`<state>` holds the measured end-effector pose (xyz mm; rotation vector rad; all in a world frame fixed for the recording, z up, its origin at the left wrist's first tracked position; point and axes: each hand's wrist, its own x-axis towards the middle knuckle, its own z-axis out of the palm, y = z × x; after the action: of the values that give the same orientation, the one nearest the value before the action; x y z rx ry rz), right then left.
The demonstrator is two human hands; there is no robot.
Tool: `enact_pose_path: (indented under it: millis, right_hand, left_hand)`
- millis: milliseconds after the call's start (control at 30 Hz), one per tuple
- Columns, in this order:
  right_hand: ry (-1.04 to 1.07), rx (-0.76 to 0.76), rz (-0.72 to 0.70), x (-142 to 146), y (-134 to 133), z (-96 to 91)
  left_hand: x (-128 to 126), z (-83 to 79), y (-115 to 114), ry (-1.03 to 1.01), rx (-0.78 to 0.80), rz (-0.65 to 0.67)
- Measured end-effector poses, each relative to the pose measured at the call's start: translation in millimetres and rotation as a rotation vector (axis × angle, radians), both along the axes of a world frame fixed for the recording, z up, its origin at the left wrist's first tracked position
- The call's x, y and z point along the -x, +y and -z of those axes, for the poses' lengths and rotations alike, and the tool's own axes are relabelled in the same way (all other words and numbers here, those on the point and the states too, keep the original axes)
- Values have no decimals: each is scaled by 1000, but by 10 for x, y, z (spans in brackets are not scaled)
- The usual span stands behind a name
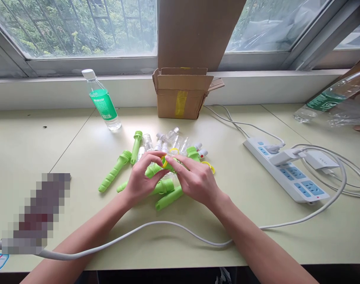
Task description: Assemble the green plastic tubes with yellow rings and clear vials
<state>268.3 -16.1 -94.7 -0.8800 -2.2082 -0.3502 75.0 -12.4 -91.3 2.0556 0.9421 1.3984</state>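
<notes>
My left hand (140,178) grips a green ribbed plastic tube (153,170) above the pale green table (79,213). My right hand (194,179) pinches a small yellow ring (165,161) at the tube's end, fingers closed round it. Under and around the hands lies a pile of several green tubes (114,170) and several small clear plastic bottles (172,142). Another yellow ring (209,166) lies to the right of the pile.
A water bottle with a green label (102,100) stands at the back left. An open cardboard box (181,92) sits against the window sill. A white power strip (286,173) with plugs lies at the right, its cable (168,225) crossing near my forearms. A blurred object (38,213) lies at the left.
</notes>
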Motion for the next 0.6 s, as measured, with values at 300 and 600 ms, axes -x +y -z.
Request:
enact_pose_path:
  millis: [300,600]
  right_hand:
    - [24,41,22,17,-24,13]
    - [104,147,-2,41,-51,7]
  left_hand:
    - [11,-6,-1,50,-103,-34]
    - [30,3,39,40,-134,-22]
